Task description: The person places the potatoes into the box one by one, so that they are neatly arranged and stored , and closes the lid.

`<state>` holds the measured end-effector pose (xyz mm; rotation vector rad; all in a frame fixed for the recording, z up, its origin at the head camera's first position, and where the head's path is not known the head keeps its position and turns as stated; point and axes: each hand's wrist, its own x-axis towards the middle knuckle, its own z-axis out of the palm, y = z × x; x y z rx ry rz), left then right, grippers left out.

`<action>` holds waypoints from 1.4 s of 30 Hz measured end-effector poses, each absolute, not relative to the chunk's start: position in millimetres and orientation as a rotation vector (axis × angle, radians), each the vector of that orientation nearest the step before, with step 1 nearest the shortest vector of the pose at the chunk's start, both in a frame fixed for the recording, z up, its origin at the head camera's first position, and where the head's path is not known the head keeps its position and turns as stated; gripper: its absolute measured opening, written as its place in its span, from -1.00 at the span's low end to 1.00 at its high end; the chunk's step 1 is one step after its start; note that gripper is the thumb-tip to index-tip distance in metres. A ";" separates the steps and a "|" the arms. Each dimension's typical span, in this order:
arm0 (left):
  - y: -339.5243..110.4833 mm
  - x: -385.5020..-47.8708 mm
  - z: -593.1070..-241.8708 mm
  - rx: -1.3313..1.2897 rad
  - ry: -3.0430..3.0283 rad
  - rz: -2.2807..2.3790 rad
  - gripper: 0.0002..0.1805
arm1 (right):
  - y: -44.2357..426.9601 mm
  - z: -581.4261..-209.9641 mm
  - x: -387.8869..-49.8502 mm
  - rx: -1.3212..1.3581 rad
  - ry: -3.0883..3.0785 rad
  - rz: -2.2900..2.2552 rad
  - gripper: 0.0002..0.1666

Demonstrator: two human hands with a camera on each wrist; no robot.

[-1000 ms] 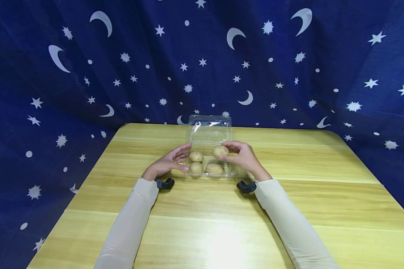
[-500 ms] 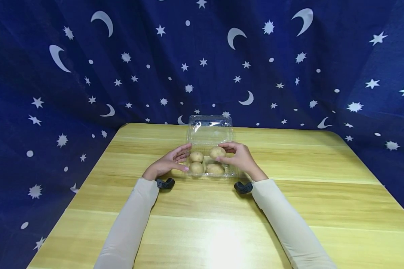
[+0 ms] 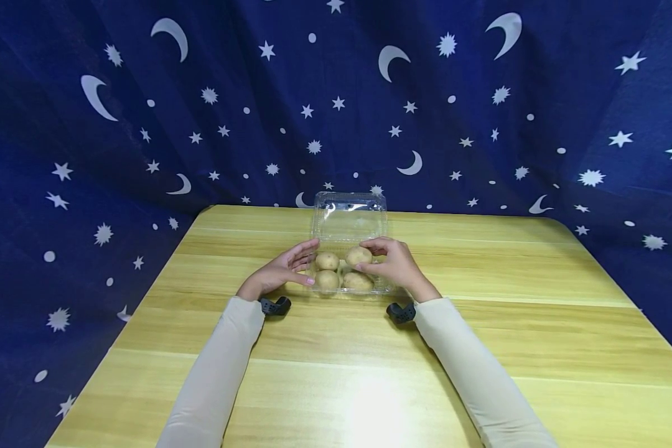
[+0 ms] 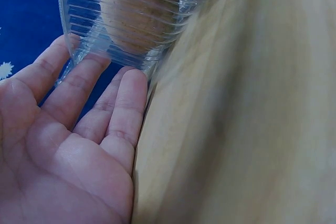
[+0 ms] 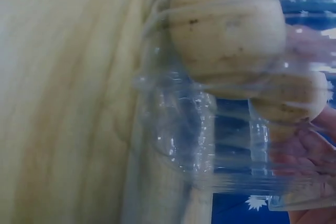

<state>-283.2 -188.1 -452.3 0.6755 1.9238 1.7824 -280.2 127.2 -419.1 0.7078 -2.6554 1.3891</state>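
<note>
A clear plastic clamshell box (image 3: 336, 249) sits at the far middle of the table with its lid (image 3: 350, 218) raised behind it. Three potatoes lie in it: one at the back left (image 3: 327, 261), one at the front left (image 3: 327, 281) and one at the front right (image 3: 358, 282). My right hand (image 3: 396, 264) pinches another potato (image 3: 358, 256) over the back right part of the box. My left hand (image 3: 280, 270) is beside the box's left side, and in the left wrist view its fairly straight fingers (image 4: 79, 85) touch the ribbed plastic wall.
The light wooden table (image 3: 336, 348) carries the box near its far edge. Behind it hangs a dark blue cloth (image 3: 336, 81) with white moons and stars. Each wrist wears a black camera mount, such as the right one (image 3: 401, 313).
My right hand has moved a little to the left with its potato, from near the box's right edge to above its back right part. The left hand stays in place.
</note>
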 end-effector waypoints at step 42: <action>-187.5 -281.7 -450.0 0.661 1.919 1.779 0.13 | 117.0 -425.5 -278.6 0.809 -2.749 1.054 -0.52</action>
